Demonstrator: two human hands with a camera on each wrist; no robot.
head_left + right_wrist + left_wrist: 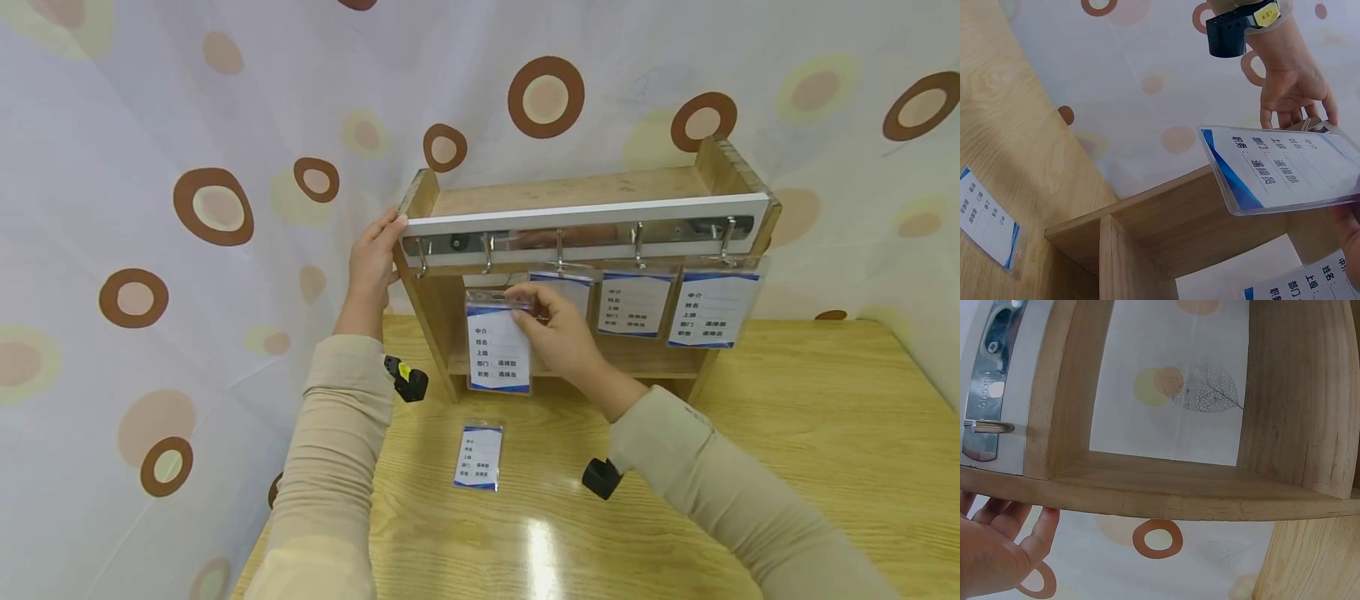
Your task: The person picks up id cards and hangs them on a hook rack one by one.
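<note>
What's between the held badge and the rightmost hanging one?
Two hanging badges, the left one partly behind the right hand, as the head view shows.

Indoor tabletop corner: circle-patterned backdrop (262, 100), wood-grain table (817, 442)

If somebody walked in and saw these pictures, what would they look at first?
Probably the white card with blue trim, held by the fingers of the right hand in the middle of the head view, just below a metal hook. Next, maybe the three similar cards hanging in a row to its right, on the front of the wooden shelf. The bold brown-ringed spots on the pale backdrop behind would catch the eye too.
</note>
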